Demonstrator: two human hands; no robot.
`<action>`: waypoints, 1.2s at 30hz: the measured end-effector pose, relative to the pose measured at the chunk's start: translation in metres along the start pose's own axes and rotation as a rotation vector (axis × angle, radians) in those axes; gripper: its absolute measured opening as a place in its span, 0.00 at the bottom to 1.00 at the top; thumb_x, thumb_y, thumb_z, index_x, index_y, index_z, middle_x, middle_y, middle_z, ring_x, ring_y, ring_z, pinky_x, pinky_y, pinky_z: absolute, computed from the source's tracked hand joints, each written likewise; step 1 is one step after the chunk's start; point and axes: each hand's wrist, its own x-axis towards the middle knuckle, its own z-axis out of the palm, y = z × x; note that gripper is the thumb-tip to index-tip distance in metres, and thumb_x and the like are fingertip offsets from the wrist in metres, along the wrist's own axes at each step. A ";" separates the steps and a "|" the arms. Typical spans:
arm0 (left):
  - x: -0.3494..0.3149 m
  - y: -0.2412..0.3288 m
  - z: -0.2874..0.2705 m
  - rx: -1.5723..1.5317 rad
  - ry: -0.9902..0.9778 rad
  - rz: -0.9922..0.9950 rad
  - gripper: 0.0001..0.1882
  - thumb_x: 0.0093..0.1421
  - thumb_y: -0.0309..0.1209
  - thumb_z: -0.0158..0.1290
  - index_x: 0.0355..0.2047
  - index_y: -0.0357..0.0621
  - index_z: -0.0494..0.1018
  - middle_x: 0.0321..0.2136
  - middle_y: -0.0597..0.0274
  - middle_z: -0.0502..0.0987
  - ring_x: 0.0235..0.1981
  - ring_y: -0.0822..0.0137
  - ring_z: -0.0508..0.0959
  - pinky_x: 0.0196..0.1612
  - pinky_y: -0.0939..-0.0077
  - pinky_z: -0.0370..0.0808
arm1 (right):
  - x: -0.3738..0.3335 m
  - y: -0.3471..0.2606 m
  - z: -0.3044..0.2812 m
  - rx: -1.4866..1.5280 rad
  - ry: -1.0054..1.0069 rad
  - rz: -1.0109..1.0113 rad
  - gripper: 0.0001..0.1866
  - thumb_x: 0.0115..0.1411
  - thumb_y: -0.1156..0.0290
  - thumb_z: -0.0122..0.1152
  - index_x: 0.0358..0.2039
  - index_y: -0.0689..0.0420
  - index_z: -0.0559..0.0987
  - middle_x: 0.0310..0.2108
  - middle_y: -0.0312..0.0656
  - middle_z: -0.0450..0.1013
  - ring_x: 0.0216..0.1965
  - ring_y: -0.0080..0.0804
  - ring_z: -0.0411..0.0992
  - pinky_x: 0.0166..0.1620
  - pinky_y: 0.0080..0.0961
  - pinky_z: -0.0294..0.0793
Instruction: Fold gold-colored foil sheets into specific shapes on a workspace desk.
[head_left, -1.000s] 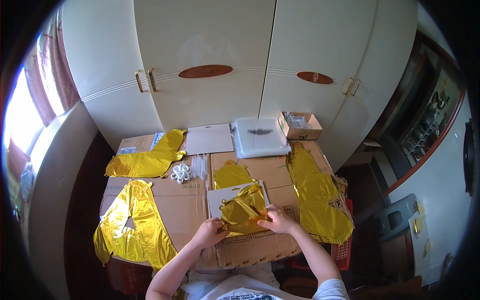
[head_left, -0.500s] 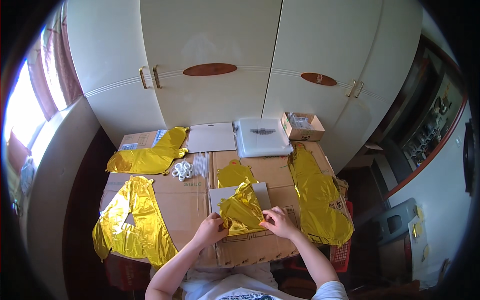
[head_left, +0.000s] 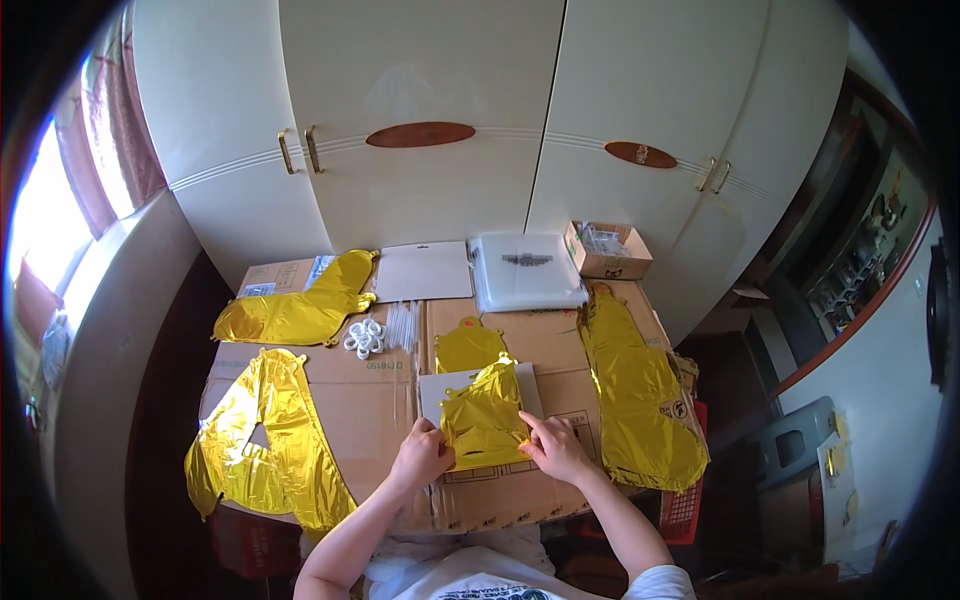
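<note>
A gold foil balloon (head_left: 482, 425), folded over on itself, lies on a grey card (head_left: 430, 392) near the front of the table. My left hand (head_left: 422, 455) is curled closed at its lower left corner, gripping the foil edge. At the right edge, my right hand (head_left: 556, 447) has its thumb at the lower corner and its index finger stretched up along the side. Another gold foil piece (head_left: 468, 347) lies flat just beyond the card.
More gold foil balloons lie spread at the left (head_left: 262, 440), far left (head_left: 300, 315) and right (head_left: 640, 395). White ribbon rolls (head_left: 365, 338) sit beside clear straws (head_left: 402, 328). At the back are a pale card (head_left: 424, 272), a stack of clear bags (head_left: 527, 275) and a small carton (head_left: 610, 262).
The folded balloon's upper part now lies flatter and its right side is straighter. My right index finger has stretched upward along that edge; my left hand has barely moved.
</note>
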 end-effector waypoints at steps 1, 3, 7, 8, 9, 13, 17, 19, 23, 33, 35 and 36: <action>0.000 0.001 0.001 0.008 0.017 -0.001 0.10 0.50 0.31 0.55 0.24 0.34 0.75 0.34 0.46 0.72 0.35 0.49 0.76 0.43 0.60 0.75 | 0.000 0.000 0.000 -0.009 -0.001 -0.003 0.33 0.53 0.69 0.65 0.59 0.53 0.65 0.24 0.32 0.69 0.31 0.33 0.69 0.45 0.35 0.63; -0.002 0.005 0.001 -0.002 0.049 -0.025 0.09 0.51 0.30 0.55 0.24 0.34 0.75 0.33 0.46 0.72 0.35 0.49 0.76 0.42 0.60 0.76 | -0.001 0.000 0.000 -0.025 -0.002 -0.009 0.33 0.53 0.70 0.65 0.59 0.53 0.65 0.25 0.33 0.69 0.31 0.33 0.69 0.45 0.35 0.63; 0.000 -0.001 0.002 -0.024 0.055 0.000 0.09 0.52 0.30 0.56 0.23 0.34 0.75 0.34 0.46 0.72 0.35 0.48 0.76 0.41 0.59 0.76 | 0.001 -0.001 -0.001 0.001 -0.016 0.005 0.33 0.53 0.70 0.64 0.60 0.52 0.65 0.25 0.35 0.69 0.32 0.35 0.69 0.45 0.36 0.64; -0.001 -0.003 0.001 -0.011 0.038 -0.004 0.09 0.52 0.30 0.56 0.25 0.35 0.75 0.34 0.46 0.71 0.35 0.48 0.76 0.41 0.59 0.76 | 0.001 -0.002 -0.001 0.003 -0.019 0.008 0.33 0.53 0.70 0.64 0.60 0.52 0.65 0.25 0.35 0.69 0.32 0.35 0.69 0.45 0.36 0.64; 0.000 -0.002 -0.001 0.002 0.020 -0.005 0.08 0.52 0.30 0.56 0.27 0.35 0.74 0.35 0.46 0.71 0.35 0.48 0.76 0.41 0.58 0.76 | 0.001 -0.002 -0.001 0.005 -0.019 0.013 0.33 0.53 0.71 0.64 0.60 0.52 0.65 0.25 0.35 0.69 0.32 0.35 0.69 0.45 0.36 0.64; 0.001 0.009 -0.008 -0.012 0.035 -0.125 0.12 0.52 0.29 0.56 0.35 0.36 0.73 0.36 0.46 0.71 0.35 0.47 0.76 0.39 0.56 0.75 | 0.001 -0.002 0.000 -0.017 -0.027 0.010 0.33 0.53 0.71 0.64 0.60 0.52 0.65 0.27 0.36 0.71 0.33 0.36 0.70 0.46 0.37 0.64; -0.014 0.017 0.005 0.153 0.170 0.063 0.15 0.54 0.30 0.54 0.41 0.36 0.71 0.40 0.47 0.72 0.40 0.48 0.75 0.45 0.54 0.72 | 0.001 -0.004 -0.002 -0.034 -0.049 0.006 0.32 0.53 0.71 0.63 0.60 0.52 0.65 0.30 0.38 0.73 0.36 0.38 0.70 0.47 0.38 0.63; -0.032 0.039 0.007 0.318 0.139 0.292 0.15 0.55 0.32 0.53 0.42 0.37 0.71 0.44 0.47 0.72 0.46 0.48 0.73 0.51 0.54 0.70 | 0.000 -0.003 -0.002 -0.036 -0.035 -0.007 0.32 0.54 0.71 0.63 0.60 0.52 0.66 0.29 0.37 0.72 0.35 0.37 0.69 0.47 0.37 0.63; -0.045 0.062 0.030 0.380 -0.037 0.449 0.31 0.59 0.48 0.52 0.56 0.42 0.66 0.58 0.44 0.64 0.62 0.43 0.62 0.62 0.47 0.58 | 0.002 -0.002 0.001 -0.042 0.006 -0.045 0.30 0.55 0.69 0.62 0.59 0.53 0.67 0.26 0.36 0.70 0.33 0.36 0.68 0.47 0.36 0.63; -0.038 0.060 0.037 0.602 -0.153 0.447 0.42 0.57 0.69 0.37 0.65 0.59 0.57 0.66 0.52 0.54 0.66 0.42 0.51 0.61 0.30 0.46 | -0.003 -0.001 -0.003 0.260 0.012 0.199 0.29 0.58 0.73 0.59 0.60 0.56 0.64 0.27 0.38 0.73 0.29 0.33 0.71 0.38 0.32 0.70; -0.039 0.059 0.036 0.623 -0.149 0.438 0.42 0.57 0.69 0.36 0.65 0.59 0.57 0.65 0.52 0.55 0.66 0.43 0.53 0.61 0.30 0.46 | 0.002 -0.017 -0.020 0.308 -0.124 0.424 0.30 0.58 0.73 0.60 0.61 0.57 0.62 0.27 0.39 0.73 0.27 0.30 0.72 0.34 0.29 0.71; -0.038 0.060 0.036 0.625 -0.155 0.438 0.43 0.57 0.69 0.36 0.65 0.59 0.57 0.65 0.52 0.55 0.66 0.43 0.52 0.61 0.30 0.46 | 0.001 -0.023 -0.028 0.328 -0.187 0.543 0.31 0.58 0.73 0.60 0.62 0.57 0.61 0.27 0.39 0.74 0.26 0.28 0.72 0.32 0.28 0.72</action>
